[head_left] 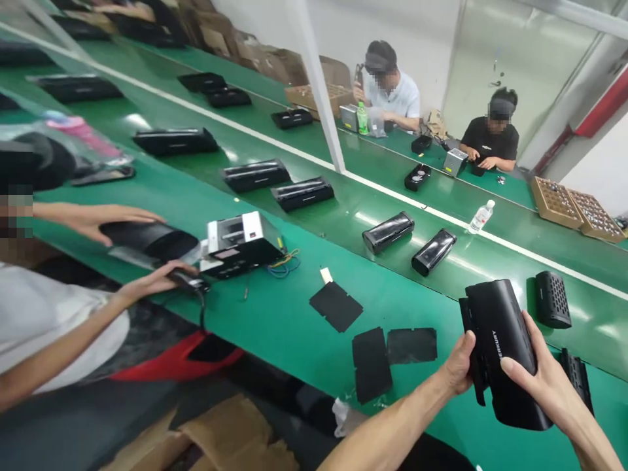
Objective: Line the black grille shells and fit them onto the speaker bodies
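Note:
Both my hands hold a black speaker housing [505,340] with white lettering on its side, above the near edge of the green bench [275,320]. My left hand [458,369] grips its left end with the thumb on the front edge. My right hand [544,383] wraps around its right side, fingers spread over the shell. A black grille piece [553,299] lies just beyond it, and another black part [579,378] sits behind my right hand.
Three flat black pads [336,305] [371,364] [412,345] lie on the bench to my left. A co-worker's hands [152,281] at the left work on a black housing beside a metal unit [243,241]. More housings ride the green conveyor [387,231]; two people sit across.

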Motion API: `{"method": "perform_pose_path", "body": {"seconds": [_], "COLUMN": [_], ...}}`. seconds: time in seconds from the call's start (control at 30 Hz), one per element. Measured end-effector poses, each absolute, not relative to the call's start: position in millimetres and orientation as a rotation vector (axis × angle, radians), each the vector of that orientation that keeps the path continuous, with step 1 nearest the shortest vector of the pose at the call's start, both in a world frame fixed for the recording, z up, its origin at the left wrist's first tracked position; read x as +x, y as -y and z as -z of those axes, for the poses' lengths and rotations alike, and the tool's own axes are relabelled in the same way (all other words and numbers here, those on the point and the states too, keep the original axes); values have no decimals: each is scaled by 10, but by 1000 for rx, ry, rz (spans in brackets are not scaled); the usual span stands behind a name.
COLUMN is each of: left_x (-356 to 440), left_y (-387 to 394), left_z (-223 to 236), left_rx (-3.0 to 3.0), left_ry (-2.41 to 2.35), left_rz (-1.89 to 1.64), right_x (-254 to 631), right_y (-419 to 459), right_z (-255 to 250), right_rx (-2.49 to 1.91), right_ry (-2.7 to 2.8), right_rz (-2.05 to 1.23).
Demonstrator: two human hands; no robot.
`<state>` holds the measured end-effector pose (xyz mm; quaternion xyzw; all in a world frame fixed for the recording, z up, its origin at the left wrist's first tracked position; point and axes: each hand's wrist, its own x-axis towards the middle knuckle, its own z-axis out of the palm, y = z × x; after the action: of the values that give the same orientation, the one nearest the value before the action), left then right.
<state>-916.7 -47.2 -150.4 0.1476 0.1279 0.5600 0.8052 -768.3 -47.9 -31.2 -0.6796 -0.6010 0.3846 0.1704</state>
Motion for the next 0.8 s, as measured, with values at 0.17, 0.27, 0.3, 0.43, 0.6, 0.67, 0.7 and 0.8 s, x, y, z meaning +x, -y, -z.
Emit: {"method": "perform_pose_path", "body": {"seconds": [0.17, 0.27, 0.3, 0.43, 0.6, 0.67, 0.7, 0.8], "left_x": [-9158, -9161, -9164, -9177, -9148, -9114, -9096, -9059], "left_y": [422, 399, 391, 351, 271, 239, 225, 191], "left_z": [1418, 1418, 1425, 1474, 1510, 1505, 1498, 1463], "left_rx": [326, 334, 335, 356, 370, 353, 336, 272], "left_ry": [-206, -196, -200, -207, -167, -168, -179, -217], "left_rz": [-1293, -1296, -1290, -1253, -1202, -1202, -1210, -1238], "right_x": [-7827, -7852, -7848, -7812, -7766, -7716, -7678, -7547], "right_y": [464, 426, 412, 391, 337, 265, 234, 269], "right_z": [266, 284, 299, 387, 445, 419, 400, 376], "right_rx": [-2014, -2043, -2043, -2053, -2086, -2085, -2057, -1900], "right_ry": [1844, 1888, 1902, 1919, 1877, 1859, 1856, 1869], "right_rz": [-900, -847, -844, -897, -904, -990, -1040, -1106]}}
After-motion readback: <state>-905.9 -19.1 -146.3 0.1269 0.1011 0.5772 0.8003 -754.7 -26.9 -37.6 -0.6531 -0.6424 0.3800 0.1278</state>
